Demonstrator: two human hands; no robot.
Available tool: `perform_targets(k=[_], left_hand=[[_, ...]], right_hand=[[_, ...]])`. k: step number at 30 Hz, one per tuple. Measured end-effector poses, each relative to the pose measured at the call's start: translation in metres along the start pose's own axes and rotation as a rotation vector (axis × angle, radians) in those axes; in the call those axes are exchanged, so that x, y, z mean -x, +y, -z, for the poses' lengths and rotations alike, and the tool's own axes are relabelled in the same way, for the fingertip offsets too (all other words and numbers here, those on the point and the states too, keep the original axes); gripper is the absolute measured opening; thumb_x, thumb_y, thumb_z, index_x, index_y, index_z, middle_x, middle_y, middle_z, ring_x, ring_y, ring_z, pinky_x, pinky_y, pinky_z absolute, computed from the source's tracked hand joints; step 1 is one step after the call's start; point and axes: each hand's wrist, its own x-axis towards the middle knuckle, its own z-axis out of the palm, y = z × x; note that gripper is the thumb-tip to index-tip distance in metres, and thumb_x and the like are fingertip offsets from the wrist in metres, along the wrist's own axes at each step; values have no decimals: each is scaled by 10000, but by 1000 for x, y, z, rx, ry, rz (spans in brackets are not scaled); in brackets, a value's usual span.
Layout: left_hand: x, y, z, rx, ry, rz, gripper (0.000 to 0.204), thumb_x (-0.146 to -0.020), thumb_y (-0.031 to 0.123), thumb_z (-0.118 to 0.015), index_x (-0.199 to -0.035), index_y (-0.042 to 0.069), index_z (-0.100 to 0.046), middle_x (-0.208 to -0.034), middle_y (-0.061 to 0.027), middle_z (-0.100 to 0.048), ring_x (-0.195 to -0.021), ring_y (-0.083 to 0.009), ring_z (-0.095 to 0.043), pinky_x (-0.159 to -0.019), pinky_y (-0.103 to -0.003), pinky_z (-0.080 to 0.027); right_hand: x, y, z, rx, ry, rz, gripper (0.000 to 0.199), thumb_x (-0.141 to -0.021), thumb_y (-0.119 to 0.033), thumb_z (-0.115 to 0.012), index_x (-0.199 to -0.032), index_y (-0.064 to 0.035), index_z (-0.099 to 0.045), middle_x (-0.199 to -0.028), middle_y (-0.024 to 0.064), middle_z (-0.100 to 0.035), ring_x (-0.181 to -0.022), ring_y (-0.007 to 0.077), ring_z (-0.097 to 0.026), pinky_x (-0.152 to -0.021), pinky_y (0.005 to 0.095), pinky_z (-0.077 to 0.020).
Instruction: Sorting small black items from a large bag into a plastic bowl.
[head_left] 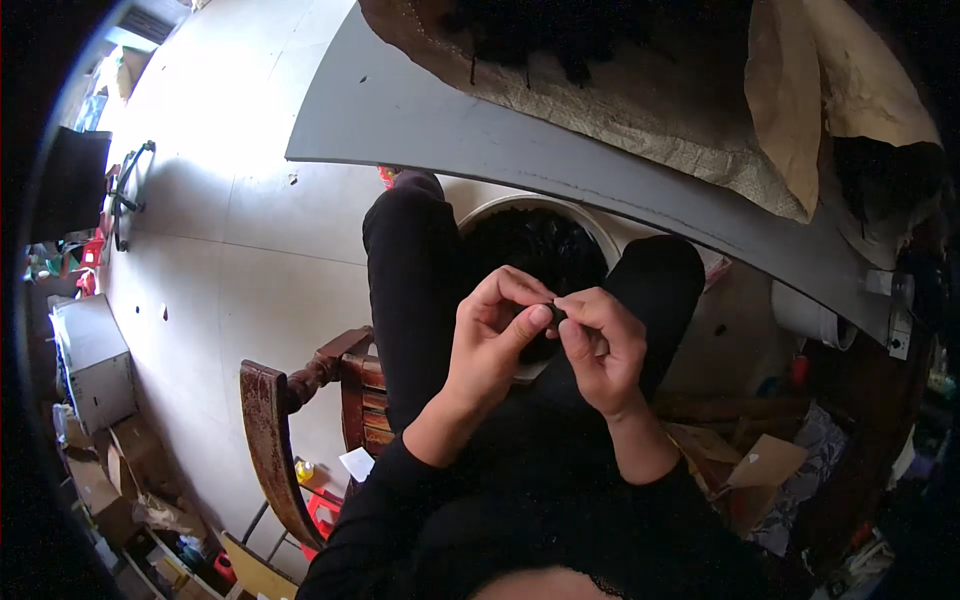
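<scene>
My left hand point(495, 335) and my right hand point(600, 345) meet in front of my chest, above my lap. Between the fingertips of both hands sits a small black piece point(556, 312), pinched from each side; its shape is too small to tell. Just below and beyond the hands a white round tub point(500, 208) stands between my knees, filled with many small black pieces point(540, 250). I wear black sleeves and black trousers.
A grey tabletop point(450, 130) curves across the top, carrying brown sacking point(640, 110) and paper with a dark heap. A dark wooden chair arm point(270, 430) is at my left. Cardboard boxes point(120, 470) and clutter line the left floor edge; more cardboard point(760, 465) lies at the right.
</scene>
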Motion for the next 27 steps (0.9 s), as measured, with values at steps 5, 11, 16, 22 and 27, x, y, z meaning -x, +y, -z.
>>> perform_targets(k=[5, 11, 16, 22, 27], left_hand=[[-1, 2, 8, 58, -23, -35, 152, -793, 98, -638, -789, 18, -510, -891, -83, -520, -806, -147, -513, -753, -261, -408], [-7, 1, 27, 167, 124, -16, 102, -824, 82, -605, -886, 9, -569, -897, -56, -566, -748, -116, -509, -694, -231, -408], [-4, 7, 31, 171, 76, 50, 130, -890, 142, -469, -935, 30, -517, -960, -68, -499, -798, -146, -476, -734, -269, -390], [-1, 19, 31, 117, 127, 104, 140, -862, 164, -492, -807, 75, -399, -746, -42, -424, -628, -147, -443, -603, -276, -399], [-8, 18, 25, -79, 137, -20, 177, -820, 30, -513, -964, 58, -415, -779, -32, -436, -639, -135, -484, -585, -253, -423]], right_hand=[[-14, -8, 1, 54, -61, 61, 121, -788, -27, -583, -905, 5, -578, -824, 122, -592, -695, 223, -600, -596, 288, -479], [-104, -2, 0, 420, -119, 192, 109, -795, -30, -549, -889, -2, -597, -827, 111, -585, -702, 223, -586, -597, 277, -454], [-202, 43, -30, 739, 67, 463, 184, -783, -12, -530, -949, -45, -602, -925, 104, -595, -785, 288, -584, -636, 324, -468], [-218, 49, -27, 924, -22, 535, 297, -755, 8, -540, -1009, -127, -610, -916, 80, -568, -760, 265, -570, -629, 325, -466], [-200, 46, -8, 517, 87, 525, 218, -803, -40, -564, -1002, -114, -614, -831, 21, -568, -652, 138, -544, -586, 258, -446]])
